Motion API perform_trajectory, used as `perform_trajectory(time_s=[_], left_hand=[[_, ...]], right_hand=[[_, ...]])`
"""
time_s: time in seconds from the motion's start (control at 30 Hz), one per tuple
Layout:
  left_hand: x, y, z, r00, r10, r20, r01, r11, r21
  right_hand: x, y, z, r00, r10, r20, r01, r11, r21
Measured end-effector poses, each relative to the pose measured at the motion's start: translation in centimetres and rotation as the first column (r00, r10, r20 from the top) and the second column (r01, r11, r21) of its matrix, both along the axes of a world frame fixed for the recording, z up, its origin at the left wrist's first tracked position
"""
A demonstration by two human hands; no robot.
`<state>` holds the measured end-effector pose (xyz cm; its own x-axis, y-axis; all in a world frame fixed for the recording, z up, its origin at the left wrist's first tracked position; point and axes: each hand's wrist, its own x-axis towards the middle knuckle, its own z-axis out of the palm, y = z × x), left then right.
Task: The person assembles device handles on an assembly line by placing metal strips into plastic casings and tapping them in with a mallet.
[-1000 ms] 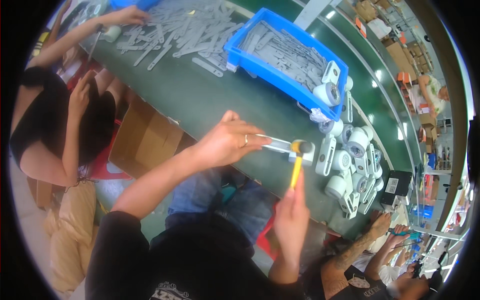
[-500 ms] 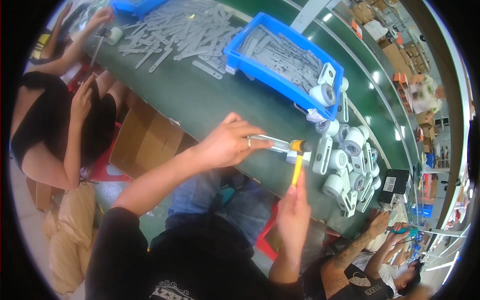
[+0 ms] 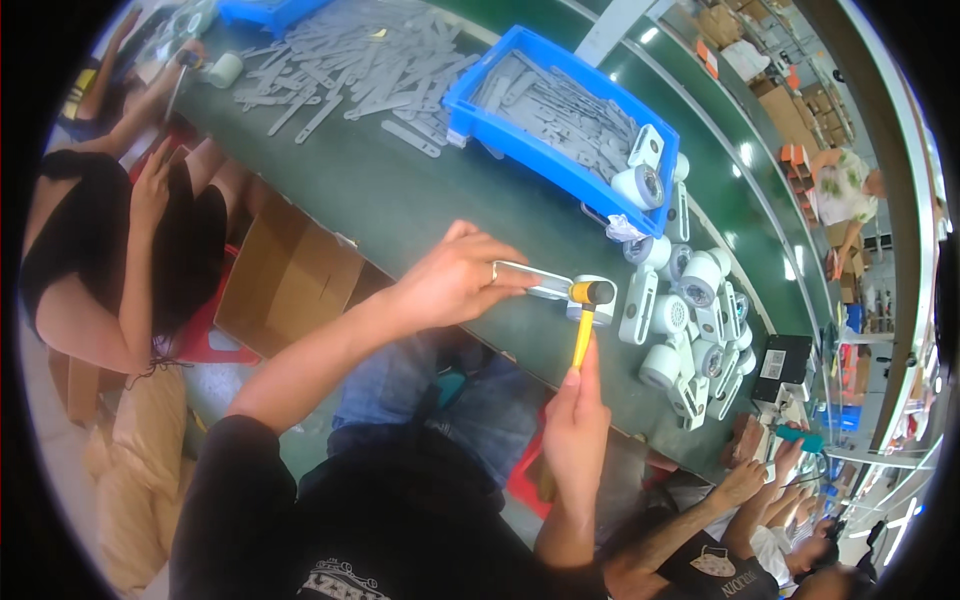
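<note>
My left hand grips the end of a white lamp-like device, with a long flat arm and a round head resting low over the bench. A grey strip shows along the side of that arm. In my right hand is a small mallet by its yellow handle. The mallet's black and yellow head is over the joint between the device's arm and its round head, partly hiding it. Whether the mallet touches the device, I cannot tell.
A blue bin of grey strips stands beyond my hands, with finished-looking white devices heaped to its right. Loose grey strips spread over the green bench. A cardboard box sits below its edge. Co-workers sit on both sides.
The mallet has shifted slightly left along with my right hand, uncovering more of the device's round head. The device's arm has rolled a little in my left hand. Co-workers' hands at right have moved.
</note>
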<state>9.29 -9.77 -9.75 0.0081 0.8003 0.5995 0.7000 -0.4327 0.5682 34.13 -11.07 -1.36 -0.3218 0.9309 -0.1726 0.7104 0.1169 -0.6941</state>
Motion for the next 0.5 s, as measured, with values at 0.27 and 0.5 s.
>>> perform_trajectory(time_s=[0.27, 0.5], left_hand=[[-0.4, -0.3, 0.3, 0.997, -0.053, 0.048, 0.062, 0.972, -0.225], [-0.2, 0.2, 1.2, 0.953, 0.090, 0.288, 0.043, 0.904, -0.425]], right_hand=[[-0.7, -2.1, 4.9, 0.986, 0.026, -0.162, -0.018, 0.998, 0.053], [-1.5, -0.6, 2.2, 0.981, 0.169, 0.091, -0.165, 0.985, -0.046]])
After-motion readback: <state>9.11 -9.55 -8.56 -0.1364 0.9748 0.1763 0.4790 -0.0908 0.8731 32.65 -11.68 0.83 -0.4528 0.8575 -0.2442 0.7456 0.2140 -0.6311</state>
